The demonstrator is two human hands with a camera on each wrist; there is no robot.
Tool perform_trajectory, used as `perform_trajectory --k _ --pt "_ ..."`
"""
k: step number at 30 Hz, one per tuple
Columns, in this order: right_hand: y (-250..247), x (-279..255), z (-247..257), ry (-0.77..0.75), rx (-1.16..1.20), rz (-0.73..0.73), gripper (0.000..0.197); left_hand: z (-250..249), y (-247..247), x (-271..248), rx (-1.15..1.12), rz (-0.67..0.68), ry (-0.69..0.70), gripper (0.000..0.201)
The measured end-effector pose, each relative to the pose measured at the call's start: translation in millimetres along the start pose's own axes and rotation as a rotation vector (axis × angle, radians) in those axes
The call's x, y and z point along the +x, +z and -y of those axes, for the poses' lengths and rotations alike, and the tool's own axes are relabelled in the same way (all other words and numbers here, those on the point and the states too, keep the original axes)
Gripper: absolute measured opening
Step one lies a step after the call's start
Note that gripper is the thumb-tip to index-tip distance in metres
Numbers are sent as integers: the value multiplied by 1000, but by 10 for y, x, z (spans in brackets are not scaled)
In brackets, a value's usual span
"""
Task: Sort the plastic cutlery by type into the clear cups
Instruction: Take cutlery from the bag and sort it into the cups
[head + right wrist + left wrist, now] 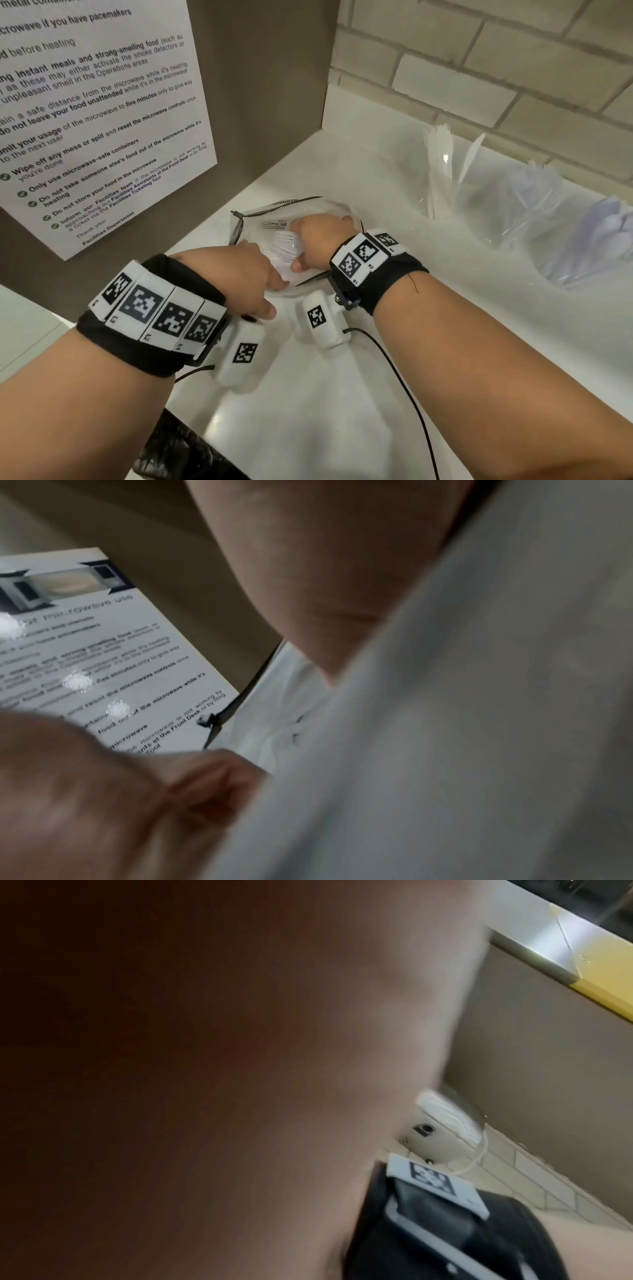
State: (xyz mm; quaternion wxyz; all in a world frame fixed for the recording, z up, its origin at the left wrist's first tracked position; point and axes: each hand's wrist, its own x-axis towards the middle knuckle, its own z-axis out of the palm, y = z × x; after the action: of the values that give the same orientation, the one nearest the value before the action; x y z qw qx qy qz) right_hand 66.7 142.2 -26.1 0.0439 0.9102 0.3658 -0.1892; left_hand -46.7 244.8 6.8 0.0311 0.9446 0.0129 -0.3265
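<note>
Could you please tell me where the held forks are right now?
In the head view the forks sit mid-frame inside the clear bag on the counter, gripped by the right hand, the left hand at the bag's near edge.

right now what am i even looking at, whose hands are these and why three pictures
These are a person's two bare hands; the black wristbands with checkered tags carry small cameras. The big picture comes from a head camera looking down; the other two come from the wrists and show mostly blurred skin. On the white countertop lies a clear plastic bag. The right hand, inside it, grips a bunch of white plastic forks. The left hand seems to hold the bag's near edge. At right stand clear tubs of more plastic cutlery; a microwave notice hangs at left.
</note>
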Motion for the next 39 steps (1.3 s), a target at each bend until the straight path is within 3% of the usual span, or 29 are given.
perform_trajectory --k 5,10,13,20,24,28,35,39 --pt "-9 -22 -46 -32 39 -9 39 -31 80 -40 6 61 3 63" --pt "-58 5 -91 -76 135 27 38 31 104 48 -105 -125 3 59" --pt "-44 5 -71 -98 194 78 46 20 137 128 -66 -131 -28 54" --pt "46 4 -33 -55 302 154 34 -66 136 253 69 -252 -118 27" --pt "6 -29 -75 -55 324 136 25 -72 110 273 -14 -373 -171 21" --pt "-57 -37 -81 -94 306 92 31 -58 70 269 -38 -454 -201 23" --pt "30 -34 -44 -54 242 120 20 -51 78 290 63 -358 -59 35" --pt "28 -17 -70 -37 281 106 37 -10 -12 166 94 -222 -87 29"
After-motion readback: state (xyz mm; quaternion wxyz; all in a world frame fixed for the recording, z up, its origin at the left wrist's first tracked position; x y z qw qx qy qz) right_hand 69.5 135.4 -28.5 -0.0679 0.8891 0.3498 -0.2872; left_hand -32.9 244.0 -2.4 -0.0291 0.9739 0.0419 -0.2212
